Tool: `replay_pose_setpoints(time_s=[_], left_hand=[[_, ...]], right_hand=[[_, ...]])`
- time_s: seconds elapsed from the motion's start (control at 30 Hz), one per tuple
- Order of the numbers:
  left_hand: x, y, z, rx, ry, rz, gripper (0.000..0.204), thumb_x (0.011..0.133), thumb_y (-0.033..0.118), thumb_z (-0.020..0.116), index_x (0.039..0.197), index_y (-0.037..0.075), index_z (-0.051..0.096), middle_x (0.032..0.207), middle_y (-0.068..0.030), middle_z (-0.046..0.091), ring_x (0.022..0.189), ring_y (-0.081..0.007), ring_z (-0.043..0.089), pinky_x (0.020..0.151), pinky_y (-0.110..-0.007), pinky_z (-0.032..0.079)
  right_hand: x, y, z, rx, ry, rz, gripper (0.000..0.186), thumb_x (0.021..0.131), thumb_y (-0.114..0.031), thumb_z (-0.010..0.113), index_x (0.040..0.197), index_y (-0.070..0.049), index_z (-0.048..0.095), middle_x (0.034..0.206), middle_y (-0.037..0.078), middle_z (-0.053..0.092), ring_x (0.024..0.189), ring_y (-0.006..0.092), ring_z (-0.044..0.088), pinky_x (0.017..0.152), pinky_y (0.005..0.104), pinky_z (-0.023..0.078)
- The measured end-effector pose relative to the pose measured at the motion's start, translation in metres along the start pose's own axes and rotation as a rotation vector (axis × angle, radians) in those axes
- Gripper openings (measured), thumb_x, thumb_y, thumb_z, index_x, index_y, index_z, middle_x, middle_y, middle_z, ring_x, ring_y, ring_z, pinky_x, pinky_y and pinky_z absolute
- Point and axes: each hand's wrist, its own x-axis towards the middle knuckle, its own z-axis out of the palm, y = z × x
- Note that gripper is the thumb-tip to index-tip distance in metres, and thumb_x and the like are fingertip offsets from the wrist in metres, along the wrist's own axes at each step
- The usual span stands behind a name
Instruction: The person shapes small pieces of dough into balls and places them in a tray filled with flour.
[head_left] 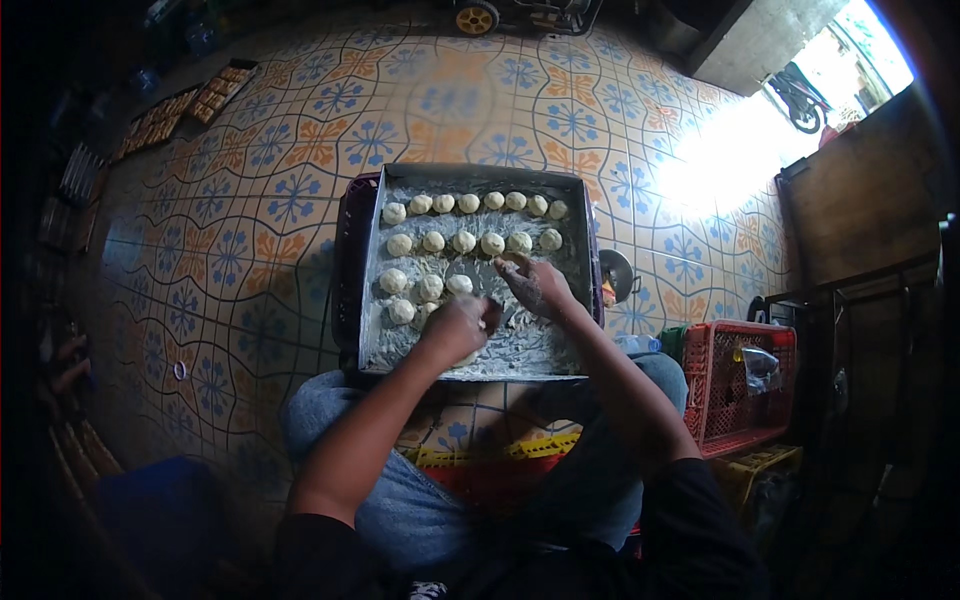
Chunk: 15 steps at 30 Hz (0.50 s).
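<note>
Rows of round, pale dough balls (pixel 464 243) lie in a shallow square metal tray (pixel 545 350) dusted with flour. My left hand (pixel 458 328) is low over the middle of the tray, its fingers curled inward beside the lower dough balls (pixel 401 311). One ball is partly covered by that hand. To its right, my right hand (pixel 537 286) reaches over the tray with bent fingers, their tips just below the second row. Whatever either hand may hold is hidden by the fingers. Flour coats both hands.
Beneath the tray is a dark purple crate (pixel 353 255). A metal bowl (pixel 622 272) sits at its right, near a red plastic crate (pixel 690 400) with a clear plastic bag (pixel 762 370). Filled trays (pixel 220 92) lie on the patterned tile floor (pixel 270 200) at the far left.
</note>
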Motion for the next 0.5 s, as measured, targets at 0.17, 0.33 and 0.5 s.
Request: replay_pose_setpoints(time_s=[0.17,0.33,0.5], left_hand=[[-0.028,0.0,0.026,0.428,-0.324,0.01,0.042,0.081,0.041,0.075,0.104,0.005,0.073,0.102,-0.0194,0.071,0.098,-0.0343,0.07,0.088,-0.044,0.057],[-0.006,0.016,0.015,0.421,-0.215,0.108,0.047,0.079,0.042,0.075,0.114,0.01,0.073,0.11,-0.0153,0.071,0.109,-0.0313,0.067,0.095,-0.042,0.054],[-0.013,-0.004,-0.042,0.293,-0.04,-0.113,0.052,0.083,0.046,0.074,0.125,0.015,0.071,0.126,-0.0124,0.07,0.119,-0.03,0.065,0.101,-0.042,0.051]], right_hand=[[0.033,0.028,0.068,-0.188,-0.095,-0.147,0.052,0.084,-0.041,0.071,0.132,-0.022,0.065,0.101,0.022,0.073,0.1,0.0408,0.071,0.084,0.0508,0.058],[0.073,0.057,0.117,-0.259,0.012,-0.281,0.058,0.08,-0.029,0.076,0.136,-0.02,0.062,0.129,0.018,0.064,0.115,0.0395,0.064,0.091,0.0488,0.056],[0.052,0.025,0.134,-0.251,0.125,-0.479,0.047,0.077,-0.022,0.077,0.122,-0.014,0.065,0.126,0.016,0.063,0.113,0.0386,0.063,0.089,0.0493,0.056]])
